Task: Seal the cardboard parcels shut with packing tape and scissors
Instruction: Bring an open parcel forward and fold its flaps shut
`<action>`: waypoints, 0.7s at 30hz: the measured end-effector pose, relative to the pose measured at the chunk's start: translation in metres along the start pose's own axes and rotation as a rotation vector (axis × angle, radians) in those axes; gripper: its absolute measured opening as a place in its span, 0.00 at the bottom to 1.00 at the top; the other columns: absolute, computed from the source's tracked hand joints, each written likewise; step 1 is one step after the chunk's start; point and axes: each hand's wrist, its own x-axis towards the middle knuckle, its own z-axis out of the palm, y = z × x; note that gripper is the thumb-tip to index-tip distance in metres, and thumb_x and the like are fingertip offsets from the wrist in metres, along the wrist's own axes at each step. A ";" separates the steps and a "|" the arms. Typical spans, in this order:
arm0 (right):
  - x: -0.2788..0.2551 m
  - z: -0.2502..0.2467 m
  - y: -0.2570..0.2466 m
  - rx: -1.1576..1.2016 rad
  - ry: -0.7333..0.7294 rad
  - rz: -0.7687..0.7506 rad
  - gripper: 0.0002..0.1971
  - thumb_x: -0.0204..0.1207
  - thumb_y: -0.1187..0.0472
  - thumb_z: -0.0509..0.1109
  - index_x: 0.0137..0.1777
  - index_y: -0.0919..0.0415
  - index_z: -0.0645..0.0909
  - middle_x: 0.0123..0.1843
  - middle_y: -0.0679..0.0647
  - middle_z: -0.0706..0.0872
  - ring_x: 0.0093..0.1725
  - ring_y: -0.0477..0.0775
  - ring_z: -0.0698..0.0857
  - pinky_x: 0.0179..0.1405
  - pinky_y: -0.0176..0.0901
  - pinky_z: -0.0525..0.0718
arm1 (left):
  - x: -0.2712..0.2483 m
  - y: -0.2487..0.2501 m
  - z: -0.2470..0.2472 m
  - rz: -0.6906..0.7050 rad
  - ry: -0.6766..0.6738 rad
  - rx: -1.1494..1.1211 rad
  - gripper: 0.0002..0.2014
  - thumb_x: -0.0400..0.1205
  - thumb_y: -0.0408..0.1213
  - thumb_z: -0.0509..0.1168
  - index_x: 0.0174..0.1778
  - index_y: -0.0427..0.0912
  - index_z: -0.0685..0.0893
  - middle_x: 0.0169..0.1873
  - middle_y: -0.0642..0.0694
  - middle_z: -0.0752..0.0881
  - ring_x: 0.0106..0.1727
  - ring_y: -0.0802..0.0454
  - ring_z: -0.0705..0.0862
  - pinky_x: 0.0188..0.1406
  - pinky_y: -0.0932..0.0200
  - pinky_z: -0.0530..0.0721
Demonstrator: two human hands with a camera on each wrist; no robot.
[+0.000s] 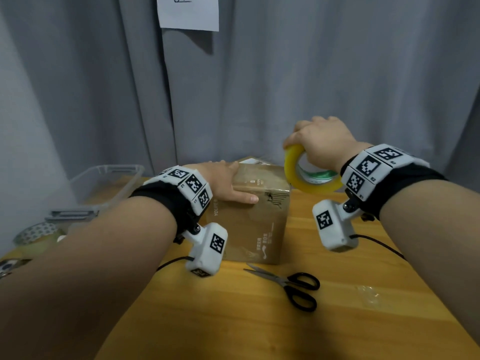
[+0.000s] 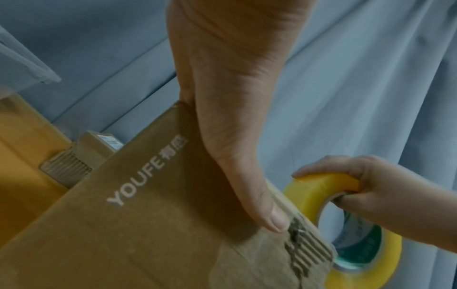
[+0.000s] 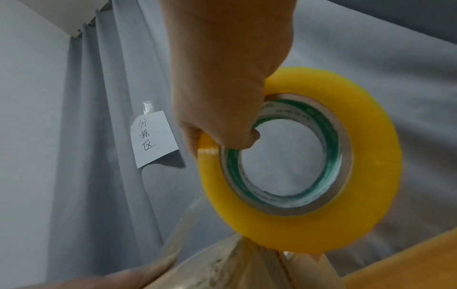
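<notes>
A brown cardboard parcel stands in the middle of the wooden table. My left hand lies flat on its top, fingers straight, thumb along the near edge. My right hand grips a yellow roll of packing tape just right of the parcel's top corner, fingers curled through the core. In the right wrist view a clear strip of tape runs from the roll down toward the parcel. Black-handled scissors lie on the table in front of the parcel.
A clear plastic bin sits at the back left, with more tape rolls near the left edge. A second small box stands behind the parcel. Grey curtain hangs behind, with a paper note taped on. A crumpled tape scrap lies right.
</notes>
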 end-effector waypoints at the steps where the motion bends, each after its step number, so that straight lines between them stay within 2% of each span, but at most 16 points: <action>1: 0.001 -0.001 -0.002 0.001 0.002 0.004 0.26 0.80 0.67 0.59 0.71 0.38 0.75 0.69 0.52 0.77 0.65 0.61 0.75 0.59 0.53 0.70 | 0.000 0.003 0.000 -0.009 -0.010 0.006 0.68 0.48 0.86 0.46 0.83 0.48 0.49 0.79 0.38 0.64 0.79 0.39 0.64 0.78 0.40 0.62; 4: 0.001 -0.002 -0.005 -0.005 0.004 0.029 0.25 0.79 0.67 0.59 0.69 0.37 0.77 0.68 0.51 0.78 0.66 0.60 0.75 0.60 0.52 0.70 | 0.001 0.010 -0.002 -0.015 -0.020 0.009 0.68 0.49 0.86 0.46 0.84 0.48 0.46 0.81 0.37 0.59 0.81 0.38 0.58 0.79 0.38 0.59; 6: 0.001 -0.001 -0.006 -0.002 -0.004 0.042 0.25 0.80 0.66 0.59 0.69 0.37 0.77 0.68 0.51 0.78 0.66 0.60 0.75 0.59 0.52 0.71 | 0.001 0.015 -0.002 0.016 0.003 0.005 0.64 0.59 0.82 0.51 0.84 0.42 0.46 0.83 0.38 0.54 0.83 0.41 0.54 0.81 0.41 0.55; 8: 0.002 -0.002 -0.007 -0.011 -0.006 0.038 0.25 0.80 0.66 0.59 0.68 0.37 0.77 0.69 0.51 0.78 0.66 0.60 0.75 0.60 0.52 0.70 | 0.004 0.022 0.000 0.063 0.037 -0.003 0.63 0.61 0.81 0.54 0.83 0.39 0.49 0.83 0.40 0.53 0.83 0.43 0.54 0.81 0.43 0.55; 12: 0.006 -0.006 -0.011 -0.049 -0.019 -0.007 0.24 0.81 0.66 0.59 0.69 0.37 0.77 0.70 0.51 0.78 0.67 0.59 0.74 0.62 0.53 0.70 | 0.013 0.037 0.001 0.141 0.122 0.007 0.62 0.57 0.84 0.53 0.79 0.41 0.60 0.79 0.45 0.65 0.78 0.45 0.66 0.73 0.42 0.70; 15: 0.007 -0.009 -0.006 -0.053 -0.063 -0.041 0.31 0.79 0.70 0.57 0.73 0.35 0.72 0.71 0.51 0.76 0.68 0.59 0.73 0.62 0.53 0.69 | 0.018 0.035 0.005 0.175 0.163 -0.039 0.64 0.52 0.86 0.53 0.78 0.44 0.62 0.77 0.47 0.69 0.75 0.47 0.71 0.70 0.43 0.74; 18: 0.005 -0.011 0.001 -0.078 -0.106 -0.096 0.36 0.79 0.72 0.54 0.78 0.32 0.64 0.71 0.50 0.74 0.66 0.59 0.73 0.61 0.51 0.69 | 0.018 0.033 0.006 0.190 0.165 -0.071 0.56 0.60 0.79 0.62 0.76 0.42 0.64 0.75 0.45 0.71 0.72 0.46 0.73 0.69 0.46 0.74; 21: -0.002 -0.006 0.005 -0.092 -0.158 -0.137 0.37 0.80 0.72 0.55 0.78 0.31 0.61 0.69 0.49 0.74 0.65 0.58 0.74 0.57 0.48 0.69 | 0.017 0.032 0.006 0.184 0.189 -0.081 0.49 0.63 0.75 0.65 0.71 0.42 0.68 0.66 0.48 0.78 0.65 0.47 0.78 0.64 0.47 0.77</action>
